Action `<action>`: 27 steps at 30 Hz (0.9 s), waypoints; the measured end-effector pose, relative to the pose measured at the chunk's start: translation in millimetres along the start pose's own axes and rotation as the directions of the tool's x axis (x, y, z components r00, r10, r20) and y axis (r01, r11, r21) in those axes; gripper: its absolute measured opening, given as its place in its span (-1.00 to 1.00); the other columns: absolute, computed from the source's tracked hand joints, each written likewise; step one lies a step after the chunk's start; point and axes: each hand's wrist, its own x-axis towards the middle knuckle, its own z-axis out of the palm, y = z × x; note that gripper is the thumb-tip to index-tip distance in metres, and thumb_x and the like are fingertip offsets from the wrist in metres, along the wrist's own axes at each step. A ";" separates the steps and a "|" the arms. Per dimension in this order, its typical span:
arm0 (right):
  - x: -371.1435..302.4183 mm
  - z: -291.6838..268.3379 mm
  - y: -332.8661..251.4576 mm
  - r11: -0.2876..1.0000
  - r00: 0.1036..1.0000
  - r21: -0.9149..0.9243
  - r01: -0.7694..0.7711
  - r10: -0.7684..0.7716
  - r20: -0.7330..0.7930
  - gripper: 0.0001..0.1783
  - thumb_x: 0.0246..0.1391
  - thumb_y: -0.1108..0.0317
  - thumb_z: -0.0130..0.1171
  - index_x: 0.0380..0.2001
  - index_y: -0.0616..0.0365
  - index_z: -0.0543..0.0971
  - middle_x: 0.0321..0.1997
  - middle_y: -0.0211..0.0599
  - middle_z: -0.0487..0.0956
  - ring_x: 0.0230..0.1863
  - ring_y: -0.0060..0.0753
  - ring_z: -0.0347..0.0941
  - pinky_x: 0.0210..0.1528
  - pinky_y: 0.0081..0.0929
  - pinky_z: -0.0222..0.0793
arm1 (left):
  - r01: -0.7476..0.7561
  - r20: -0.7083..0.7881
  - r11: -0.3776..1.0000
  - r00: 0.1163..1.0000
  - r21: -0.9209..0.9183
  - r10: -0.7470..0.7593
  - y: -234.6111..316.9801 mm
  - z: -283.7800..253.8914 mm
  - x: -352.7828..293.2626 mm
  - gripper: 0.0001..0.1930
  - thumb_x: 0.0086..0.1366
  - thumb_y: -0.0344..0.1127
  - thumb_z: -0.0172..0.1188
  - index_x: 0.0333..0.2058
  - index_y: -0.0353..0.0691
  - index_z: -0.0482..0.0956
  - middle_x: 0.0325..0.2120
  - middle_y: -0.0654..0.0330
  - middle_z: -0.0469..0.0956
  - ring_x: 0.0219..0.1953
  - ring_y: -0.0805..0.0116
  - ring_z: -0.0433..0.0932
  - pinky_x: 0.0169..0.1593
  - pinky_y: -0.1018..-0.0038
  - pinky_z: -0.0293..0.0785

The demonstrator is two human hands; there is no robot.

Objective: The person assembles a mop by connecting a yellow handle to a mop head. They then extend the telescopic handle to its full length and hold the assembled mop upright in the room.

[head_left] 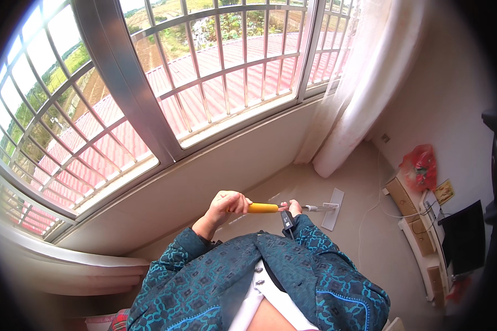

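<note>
Both of my hands are on the pole of a flat mop (pixel 263 208), which lies across in front of my chest. My left hand (pixel 230 204) is closed round the yellow grip near its end. Farther along, my right hand (pixel 294 207) is wrapped round the pole where the yellow gives way to metal. The flat, pale mop head (pixel 330 218) rests on the floor (pixel 370 243) to the right of my right hand. By my right wrist is a small black box (pixel 287 219) with a cable.
A barred window (pixel 221 66) spans the wall ahead, with white curtains (pixel 364 99) at its right and another curtain (pixel 83 270) at left. Along the right wall stands a low cabinet (pixel 414 226) with a black screen (pixel 465 237) and red plastic bag (pixel 419 168). A thin cable (pixel 363 223) trails on the floor.
</note>
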 end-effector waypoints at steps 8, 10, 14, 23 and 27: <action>9.8 -7.9 -4.2 0.989 0.995 -0.106 0.100 -0.100 0.009 -0.65 0.20 0.18 -0.20 -0.29 0.32 0.35 -0.42 -0.02 0.60 -0.47 -0.08 0.52 -0.45 -0.22 0.43 | 0.037 0.102 0.999 0.994 -0.011 -0.035 -15.6 6.2 12.6 -0.49 0.39 -0.15 -0.27 -0.74 -0.18 0.33 -0.73 0.17 0.39 -0.45 0.26 0.46 0.16 0.18 0.30; 27.2 -15.5 -2.5 0.986 0.995 -0.140 0.095 -0.088 0.057 -0.59 0.22 0.12 -0.25 -0.28 0.32 0.36 -0.44 -0.05 0.59 -0.47 -0.12 0.52 -0.45 -0.25 0.42 | 0.035 0.116 0.999 0.993 -0.032 -0.031 -17.3 6.3 10.1 -0.45 0.41 -0.12 -0.32 -0.76 -0.18 0.32 -0.77 0.19 0.36 -0.50 0.28 0.43 0.11 0.22 0.33; 47.8 -23.7 7.4 0.997 0.991 -0.075 -0.004 0.014 0.133 -0.52 0.25 0.04 -0.27 -0.27 0.31 0.38 -0.38 -0.05 0.59 -0.43 -0.13 0.52 -0.40 -0.29 0.44 | 0.029 0.109 0.999 0.994 -0.028 -0.026 -13.9 1.0 1.8 -0.42 0.42 -0.08 -0.38 -0.78 -0.16 0.28 -0.80 0.22 0.33 -0.54 0.29 0.41 0.05 0.26 0.34; 6.6 -11.3 45.1 0.932 0.985 -0.364 -0.002 0.065 0.160 -0.45 0.28 -0.02 -0.30 -0.31 0.31 0.44 -0.47 -0.06 0.55 -0.50 -0.19 0.51 -0.47 -0.33 0.48 | 0.003 -0.048 0.997 0.999 -0.081 -0.007 52.5 -27.9 -32.7 -0.34 0.41 0.11 -0.52 -0.80 -0.09 0.20 -0.84 0.29 0.25 -0.59 0.29 0.38 -0.10 0.31 0.35; -0.7 5.0 64.6 0.941 0.968 -0.307 -0.143 0.197 0.156 -0.47 0.21 0.00 -0.18 -0.25 0.38 0.42 -0.46 -0.01 0.56 -0.55 -0.16 0.50 -0.56 -0.27 0.45 | -0.082 -0.081 0.997 0.993 0.013 0.083 104.7 -30.7 -45.8 -0.30 0.40 0.16 -0.60 -0.79 -0.10 0.22 -0.87 0.29 0.24 -0.68 0.33 0.33 -0.18 0.33 0.38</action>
